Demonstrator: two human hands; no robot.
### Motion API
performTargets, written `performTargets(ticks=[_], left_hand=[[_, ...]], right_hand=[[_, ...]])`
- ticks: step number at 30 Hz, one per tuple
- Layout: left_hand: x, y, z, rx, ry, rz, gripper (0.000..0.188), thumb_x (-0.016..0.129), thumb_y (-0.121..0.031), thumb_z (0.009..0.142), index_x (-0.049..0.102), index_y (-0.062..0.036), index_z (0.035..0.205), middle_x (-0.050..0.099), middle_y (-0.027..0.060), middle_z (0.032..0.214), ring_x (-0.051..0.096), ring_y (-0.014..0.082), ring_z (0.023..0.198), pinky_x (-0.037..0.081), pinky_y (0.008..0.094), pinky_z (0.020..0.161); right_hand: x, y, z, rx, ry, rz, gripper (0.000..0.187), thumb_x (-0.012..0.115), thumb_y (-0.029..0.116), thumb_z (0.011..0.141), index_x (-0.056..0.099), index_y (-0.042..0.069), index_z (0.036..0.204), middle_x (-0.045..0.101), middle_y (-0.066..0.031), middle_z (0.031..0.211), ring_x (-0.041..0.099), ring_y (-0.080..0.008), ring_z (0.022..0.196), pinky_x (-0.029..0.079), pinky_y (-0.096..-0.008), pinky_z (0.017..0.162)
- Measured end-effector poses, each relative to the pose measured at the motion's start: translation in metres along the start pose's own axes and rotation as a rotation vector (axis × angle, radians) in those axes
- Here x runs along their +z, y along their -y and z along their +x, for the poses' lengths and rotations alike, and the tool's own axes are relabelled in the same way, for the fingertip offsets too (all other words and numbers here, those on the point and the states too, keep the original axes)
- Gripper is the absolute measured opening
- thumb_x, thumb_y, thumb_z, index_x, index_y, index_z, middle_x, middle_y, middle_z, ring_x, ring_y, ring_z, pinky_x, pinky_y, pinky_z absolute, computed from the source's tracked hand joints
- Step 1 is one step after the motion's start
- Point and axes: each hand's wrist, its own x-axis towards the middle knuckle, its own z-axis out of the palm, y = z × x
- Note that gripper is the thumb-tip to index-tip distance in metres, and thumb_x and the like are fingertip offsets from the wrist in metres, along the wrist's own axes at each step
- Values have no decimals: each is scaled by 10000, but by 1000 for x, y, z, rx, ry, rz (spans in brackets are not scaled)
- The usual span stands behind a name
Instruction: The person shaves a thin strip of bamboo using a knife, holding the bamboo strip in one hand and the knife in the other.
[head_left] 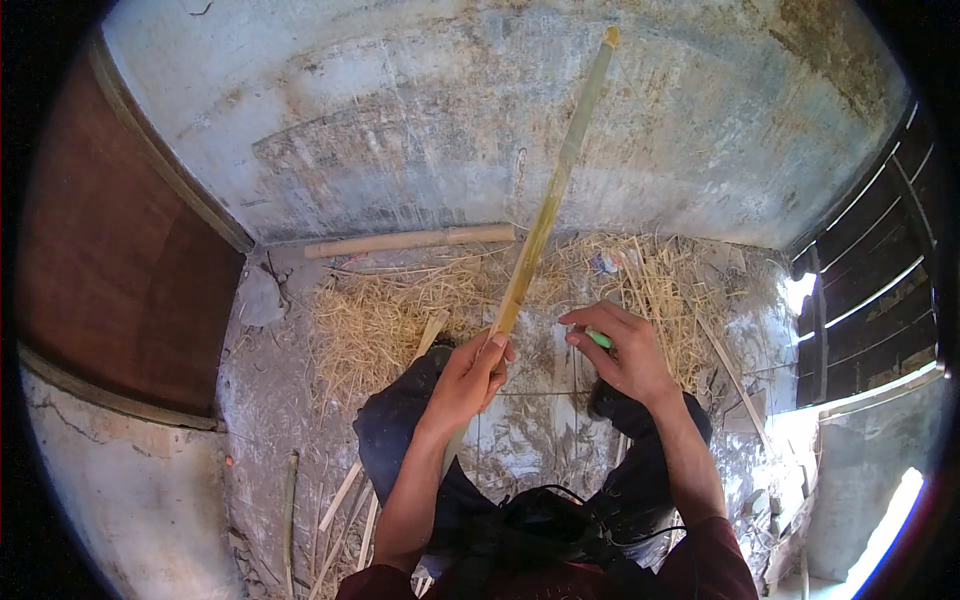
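Observation:
My left hand (470,378) is closed round a long yellow-green bamboo strip (547,212). The strip slants up and to the right, its far tip in front of the wall, while its lower end passes under my left forearm. To the right of it, apart from the bamboo, my right hand (630,355) has its fingers bent round a small bright green object (599,339), perhaps a handle. Most of that object is hidden inside the hand, so its kind cannot be made out.
Pale shavings (370,325) lie heaped on the left, with another pile (665,300) on the right. A thick bamboo pole (410,241) rests along the stained wall (400,120). Loose strips (340,500) lie by my left leg. A brown door (130,230) stands left, dark slats (870,290) right.

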Motion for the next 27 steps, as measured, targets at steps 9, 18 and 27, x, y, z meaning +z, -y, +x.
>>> performTargets(ticks=[9, 18, 27], left_hand=[[-1, 2, 1, -23, 2, -17, 413, 415, -455, 1143, 561, -86, 1028, 414, -50, 625, 291, 32, 411, 258, 244, 392], [1, 0, 0, 0, -13, 16, 408, 418, -453, 1143, 560, -89, 1027, 417, -51, 620, 296, 31, 417, 254, 248, 395], [4, 8, 4, 104, -108, 161, 361, 460, -371, 1141, 575, -61, 996, 422, -41, 626, 352, 47, 515, 301, 271, 494]], right_hand=[[-2, 1, -2, -23, 12, -9, 207, 768, 116, 921, 754, 125, 1127, 707, -95, 971, 718, -299, 855, 578, -405, 734], [3, -2, -3, -63, -44, -55, 211, 770, 115, 913, 767, 133, 1123, 703, -90, 911, 714, -292, 790, 578, -396, 690], [8, 1, -6, -65, -60, -176, 232, 765, 106, 902, 769, 159, 1128, 699, -57, 883, 702, -260, 697, 570, -389, 602]])
